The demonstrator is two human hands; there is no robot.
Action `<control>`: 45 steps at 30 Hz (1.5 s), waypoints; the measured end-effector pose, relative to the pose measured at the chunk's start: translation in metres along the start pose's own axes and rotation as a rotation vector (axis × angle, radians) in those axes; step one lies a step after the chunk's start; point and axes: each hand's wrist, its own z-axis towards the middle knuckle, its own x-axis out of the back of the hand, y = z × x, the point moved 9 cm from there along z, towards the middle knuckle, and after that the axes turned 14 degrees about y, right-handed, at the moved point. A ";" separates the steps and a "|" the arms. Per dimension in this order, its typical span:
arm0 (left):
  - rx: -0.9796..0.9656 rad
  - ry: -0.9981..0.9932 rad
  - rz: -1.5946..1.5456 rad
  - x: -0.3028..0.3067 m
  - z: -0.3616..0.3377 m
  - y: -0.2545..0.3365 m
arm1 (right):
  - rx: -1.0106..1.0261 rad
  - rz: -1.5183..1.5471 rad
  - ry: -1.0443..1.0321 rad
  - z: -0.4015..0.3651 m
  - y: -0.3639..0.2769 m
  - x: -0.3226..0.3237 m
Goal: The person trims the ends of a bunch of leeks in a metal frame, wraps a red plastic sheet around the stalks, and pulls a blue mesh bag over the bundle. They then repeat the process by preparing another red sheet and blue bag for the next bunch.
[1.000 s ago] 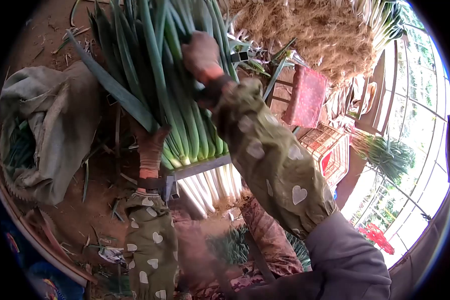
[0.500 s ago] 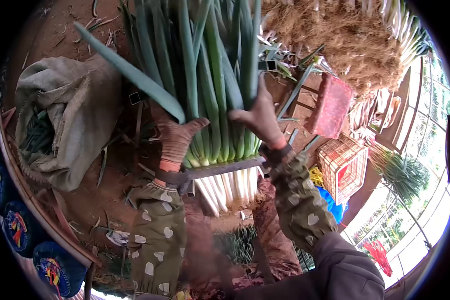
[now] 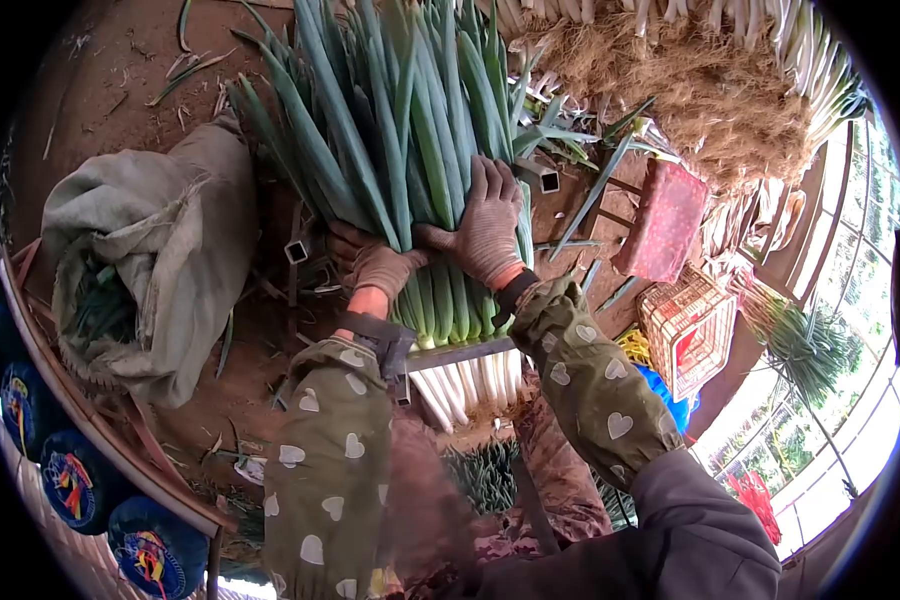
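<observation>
A thick bundle of large green onions [image 3: 425, 130] lies across a narrow metal bar [image 3: 460, 354], leaves pointing away from me and white stems with roots hanging on my side. My left hand [image 3: 378, 262], in a striped work glove, wraps around the bundle's left side, its fingers partly hidden by leaves. On the right side my right hand [image 3: 485, 225], gloved too, presses on the leaves with fingers together and thumb reaching inward. Between them the two hands squeeze the bundle, thumbs close together over it. Dark bands circle both wrists.
A cloth sack [image 3: 170, 250] holding green scraps stands at the left. To the right are a red padded stool [image 3: 665, 220] and a wicker basket [image 3: 685, 335]. Piled onions with brown roots [image 3: 710, 110] lie at the upper right. Blue round cushions [image 3: 155, 545] line the lower left.
My hands have come closer together around the onions and moved slightly up the leaves. The loose leaf that stuck out to the left now lies in line with the bundle.
</observation>
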 end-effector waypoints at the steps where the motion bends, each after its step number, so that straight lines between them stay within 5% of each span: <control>1: 0.082 -0.019 0.044 -0.008 0.003 0.000 | -0.003 -0.019 -0.002 0.003 0.005 -0.012; 23: 0.200 0.136 0.162 -0.020 0.023 0.006 | -0.029 0.025 0.038 0.009 0.026 -0.026; 30: 0.113 0.206 0.071 -0.027 0.054 -0.013 | 0.003 0.290 0.081 -0.012 0.042 0.032; 32: -0.018 0.194 0.004 -0.031 0.061 -0.018 | -0.025 0.500 0.121 -0.033 0.079 0.064; 34: -0.123 0.237 0.043 -0.030 0.075 -0.024 | -0.150 0.374 0.341 -0.066 0.159 0.078; 36: -0.218 0.151 -0.174 -0.038 0.085 -0.033 | -0.557 0.265 0.231 -0.101 0.284 0.032; 39: -0.357 0.019 -0.348 -0.027 0.057 -0.017 | -0.748 -0.074 0.014 -0.128 0.434 -0.033; 40: -0.402 -0.033 -0.394 -0.021 0.042 -0.009 | -0.921 -0.048 -0.037 -0.129 0.474 -0.049; 42: -0.693 -0.087 -0.177 -0.020 0.049 -0.013 | -0.913 0.078 -0.348 -0.133 0.541 -0.105; 43: -0.881 0.014 -0.061 -0.015 0.048 -0.016 | -0.940 -0.053 -0.239 -0.126 0.567 -0.110; 45: -0.883 0.002 -0.045 -0.017 0.045 -0.013 | -0.999 -0.237 -0.050 -0.115 0.604 -0.112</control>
